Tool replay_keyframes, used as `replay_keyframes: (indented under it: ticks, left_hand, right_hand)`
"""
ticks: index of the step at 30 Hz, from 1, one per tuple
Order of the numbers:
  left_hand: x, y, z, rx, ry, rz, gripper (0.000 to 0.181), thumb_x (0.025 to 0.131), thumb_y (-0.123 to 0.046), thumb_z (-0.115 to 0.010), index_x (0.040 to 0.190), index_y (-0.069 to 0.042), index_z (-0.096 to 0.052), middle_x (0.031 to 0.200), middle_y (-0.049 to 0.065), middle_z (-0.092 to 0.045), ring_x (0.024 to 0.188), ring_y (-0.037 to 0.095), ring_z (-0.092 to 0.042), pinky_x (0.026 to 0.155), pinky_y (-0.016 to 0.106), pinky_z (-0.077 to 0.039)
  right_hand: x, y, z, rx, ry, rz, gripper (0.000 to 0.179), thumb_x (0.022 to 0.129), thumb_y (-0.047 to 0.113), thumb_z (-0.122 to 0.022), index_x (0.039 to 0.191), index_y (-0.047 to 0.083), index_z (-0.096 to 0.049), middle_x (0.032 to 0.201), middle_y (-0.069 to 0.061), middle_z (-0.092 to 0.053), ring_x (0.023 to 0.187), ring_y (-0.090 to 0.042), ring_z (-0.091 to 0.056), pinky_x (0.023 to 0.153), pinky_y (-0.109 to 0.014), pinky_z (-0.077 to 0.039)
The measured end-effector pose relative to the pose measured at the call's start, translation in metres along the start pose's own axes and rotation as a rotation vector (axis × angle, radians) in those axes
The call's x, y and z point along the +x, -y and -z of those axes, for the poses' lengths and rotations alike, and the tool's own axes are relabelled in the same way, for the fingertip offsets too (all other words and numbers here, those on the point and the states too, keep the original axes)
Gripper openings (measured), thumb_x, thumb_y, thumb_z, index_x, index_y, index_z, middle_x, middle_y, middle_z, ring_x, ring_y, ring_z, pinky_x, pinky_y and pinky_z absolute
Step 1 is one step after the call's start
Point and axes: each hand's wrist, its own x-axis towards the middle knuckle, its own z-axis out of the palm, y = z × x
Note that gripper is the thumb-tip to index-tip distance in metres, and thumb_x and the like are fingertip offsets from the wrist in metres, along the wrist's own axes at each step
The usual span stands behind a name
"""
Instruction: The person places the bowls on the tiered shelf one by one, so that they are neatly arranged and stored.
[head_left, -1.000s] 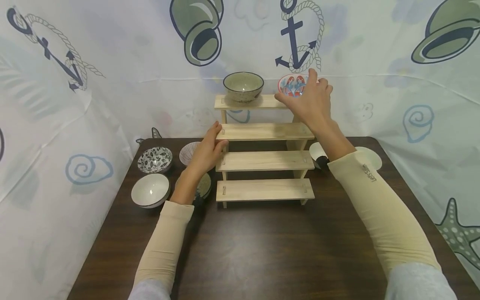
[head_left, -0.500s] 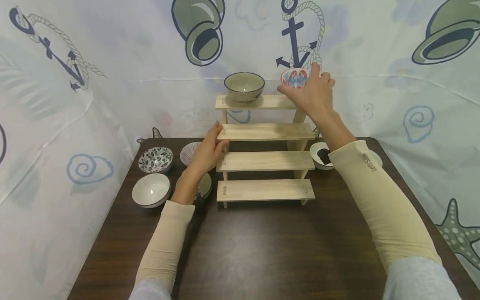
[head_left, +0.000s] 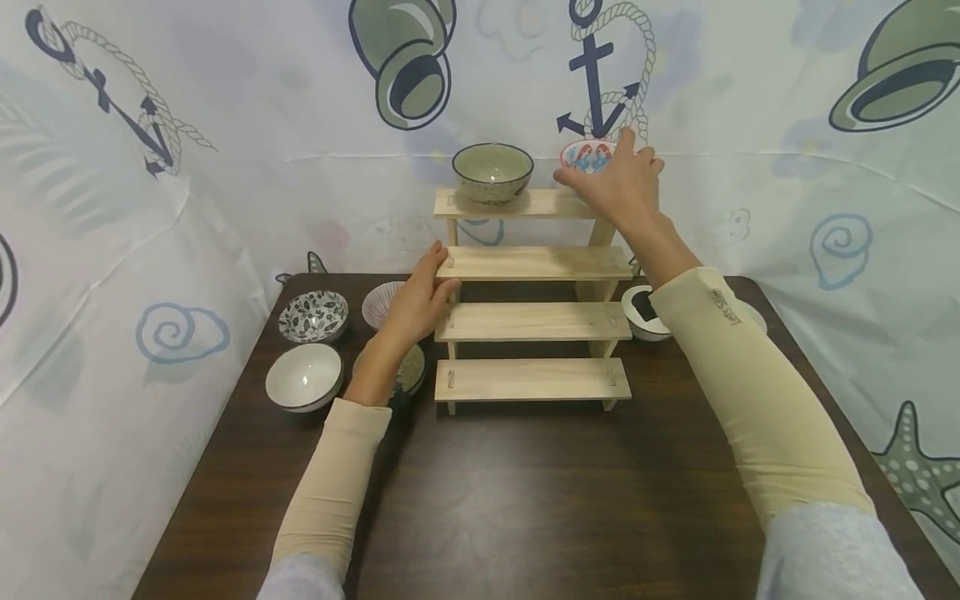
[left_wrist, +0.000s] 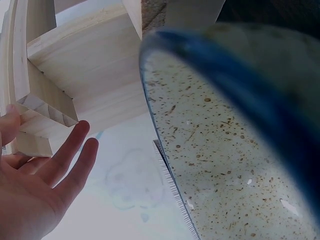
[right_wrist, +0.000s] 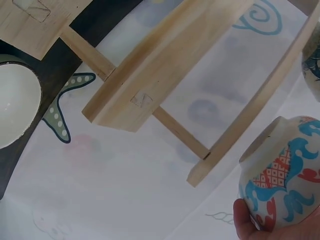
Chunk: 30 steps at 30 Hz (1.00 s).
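White ceramic, by its look, with red and blue painted motifs, the round footed bowl (right_wrist: 287, 172) is held in the right hand (head_left: 618, 185), near the right end of the top plank of a pale wooden four-step rack (head_left: 534, 380); the right wrist view shows its foot apart from the wood. It should be light, rigid, slick where glazed and easily chipped, so the sound hold is thumb and fingers across opposite sides of the wall, leaving the foot free. The left hand (head_left: 417, 304) holds the left end of the third plank up between thumb and fingers, how firmly I cannot tell. The right hand covers much of the painted bowl's side; the left forearm partly hides a speckled greenish bowl (head_left: 410, 371), and the beige right sleeve (head_left: 750, 400) nearly covers a white round dish (head_left: 754, 317).
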Motion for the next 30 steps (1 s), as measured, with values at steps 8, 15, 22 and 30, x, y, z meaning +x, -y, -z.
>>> replay_keyframes:
  ticks: [8, 15, 22, 30]
  left_hand:
    - [-0.001, 0.001, 0.002, -0.009, 0.009, 0.011, 0.068, 0.109, -0.039, -0.05, 0.164, -0.008, -0.024, 0.175, 0.006, -0.015, 0.131, 0.03, -0.064, 0.111, 0.05, -0.049]
    - [-0.001, 0.002, 0.001, -0.02, 0.011, 0.017, 0.068, 0.109, -0.039, -0.05, 0.165, -0.01, -0.024, 0.175, 0.003, -0.014, 0.131, 0.029, -0.064, 0.112, 0.049, -0.048]
    - [0.001, 0.0, 0.001, -0.008, -0.008, 0.006, 0.067, 0.109, -0.036, -0.052, 0.164, -0.007, -0.025, 0.175, 0.005, -0.016, 0.134, 0.032, -0.061, 0.118, 0.052, -0.041]
    - [0.002, 0.003, -0.002, -0.003, -0.012, 0.015, 0.067, 0.109, -0.035, -0.053, 0.164, -0.009, -0.026, 0.175, 0.004, -0.016, 0.137, 0.033, -0.058, 0.118, 0.051, -0.041]
  right_hand:
    - [0.009, 0.004, -0.008, -0.014, 0.026, -0.006, 0.124, 0.081, 0.079, -0.061, 0.167, 0.015, 0.003, 0.166, -0.027, -0.02, 0.151, -0.044, -0.023, 0.121, -0.055, -0.035]
    - [0.015, 0.0, -0.011, 0.01, 0.038, 0.002, 0.124, 0.082, 0.078, -0.061, 0.167, 0.015, 0.003, 0.167, -0.027, -0.018, 0.153, -0.044, -0.02, 0.122, -0.057, -0.033]
    - [0.02, -0.001, -0.013, 0.001, 0.048, -0.007, 0.124, 0.082, 0.079, -0.059, 0.167, 0.015, 0.003, 0.167, -0.027, -0.019, 0.153, -0.043, -0.022, 0.121, -0.056, -0.035]
    - [0.019, 0.002, -0.016, -0.053, 0.062, 0.001, 0.125, 0.081, 0.081, -0.059, 0.167, 0.015, 0.003, 0.165, -0.028, -0.021, 0.152, -0.044, -0.024, 0.121, -0.056, -0.035]
